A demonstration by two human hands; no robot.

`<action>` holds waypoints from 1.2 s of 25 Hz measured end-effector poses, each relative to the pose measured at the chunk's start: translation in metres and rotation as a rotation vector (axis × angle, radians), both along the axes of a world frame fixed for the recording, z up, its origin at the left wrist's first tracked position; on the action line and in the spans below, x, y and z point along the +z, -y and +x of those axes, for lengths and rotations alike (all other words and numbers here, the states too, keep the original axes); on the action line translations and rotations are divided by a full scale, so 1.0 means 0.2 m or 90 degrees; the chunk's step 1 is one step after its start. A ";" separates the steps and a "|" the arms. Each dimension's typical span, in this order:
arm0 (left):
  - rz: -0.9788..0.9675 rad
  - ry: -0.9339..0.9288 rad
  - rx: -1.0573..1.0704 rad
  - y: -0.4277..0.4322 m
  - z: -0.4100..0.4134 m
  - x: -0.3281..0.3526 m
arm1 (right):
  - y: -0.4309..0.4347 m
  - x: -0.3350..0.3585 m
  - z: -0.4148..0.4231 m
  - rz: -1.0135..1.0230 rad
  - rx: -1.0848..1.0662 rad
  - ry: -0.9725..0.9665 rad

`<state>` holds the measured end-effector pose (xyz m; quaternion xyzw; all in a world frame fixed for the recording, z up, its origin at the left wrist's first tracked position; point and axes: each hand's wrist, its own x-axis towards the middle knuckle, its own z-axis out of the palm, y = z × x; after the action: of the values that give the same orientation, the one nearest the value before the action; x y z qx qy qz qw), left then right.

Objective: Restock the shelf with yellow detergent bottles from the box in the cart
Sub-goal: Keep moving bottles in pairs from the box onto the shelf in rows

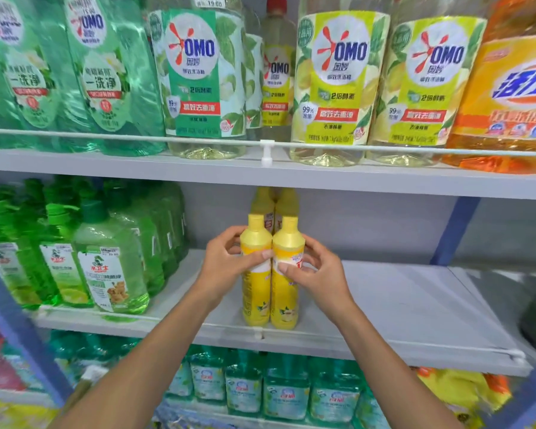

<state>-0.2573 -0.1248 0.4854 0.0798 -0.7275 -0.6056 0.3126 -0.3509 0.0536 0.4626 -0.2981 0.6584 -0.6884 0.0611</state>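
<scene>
Now | grip: left hand [226, 261] curled round left yellow bottle [256, 300], right hand [314, 270] round right yellow bottle [285, 305] | place: bottles touching, bases below the grip on middle shelf [384, 305] | risk: an uneven release could tip one forward.

Bright even light, wide-angle bowing at edges, soft blur in corners

one head view, worn camera, wide-angle. faces forward and a bit down at the middle shelf [415, 305], near. forearms come in from the bottom edge; left hand [226, 263] and right hand [319, 274] hold yellow bottles [256, 301] mid-frame. upper shelf [353, 184] above the fingers, teal bottles [287, 394] below them, frame edges blurred.
</scene>
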 end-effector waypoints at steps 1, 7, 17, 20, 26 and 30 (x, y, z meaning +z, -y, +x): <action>-0.005 0.000 -0.001 0.00 0.00 -0.01 | 0.00 -0.02 0.01 -0.008 -0.003 -0.001; -0.009 0.030 0.072 -0.11 0.08 -0.26 | 0.02 -0.21 0.13 -0.029 -0.069 0.012; -0.031 0.090 -0.096 0.05 0.12 -0.36 | 0.07 -0.28 0.19 0.023 -0.148 -0.004; -0.034 0.089 -0.088 0.04 0.12 -0.38 | 0.10 -0.28 0.22 0.006 -0.153 0.000; -0.024 0.093 -0.073 0.04 0.11 -0.38 | 0.00 -0.27 0.20 0.101 -0.040 -0.034; -0.016 0.119 -0.134 0.07 0.12 -0.38 | -0.03 -0.29 0.16 0.147 -0.091 -0.068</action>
<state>-0.2330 -0.1394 0.4094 0.0549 -0.7655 -0.6156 0.1793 -0.3186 0.0587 0.4051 -0.2773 0.7550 -0.5942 0.0104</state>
